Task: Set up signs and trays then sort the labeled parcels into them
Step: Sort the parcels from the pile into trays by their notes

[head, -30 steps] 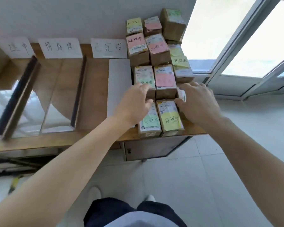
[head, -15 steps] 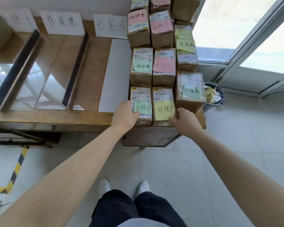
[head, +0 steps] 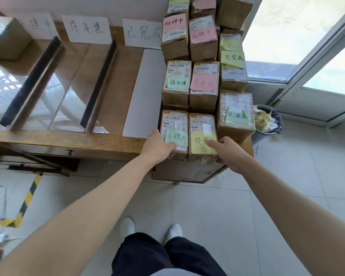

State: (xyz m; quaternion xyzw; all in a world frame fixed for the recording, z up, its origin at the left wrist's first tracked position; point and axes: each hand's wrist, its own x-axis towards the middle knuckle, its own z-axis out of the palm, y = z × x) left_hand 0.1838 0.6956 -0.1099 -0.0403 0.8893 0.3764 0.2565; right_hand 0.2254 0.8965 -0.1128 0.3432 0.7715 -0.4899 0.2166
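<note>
Crowding wooden table (head: 68,140) by window (head: 287,36): parcels (head: 175,84)

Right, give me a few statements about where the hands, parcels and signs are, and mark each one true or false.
1. The left hand is on the green-note parcel in the front row. True.
2. The right hand is on a parcel with a pink note. False: it is on the yellow-note parcel, next to the green-note parcel.
3. Three paper signs stand against the wall behind the table. True.
4. The bin stands left of the table. False: the bin is on the floor to its right, near the window.
</note>
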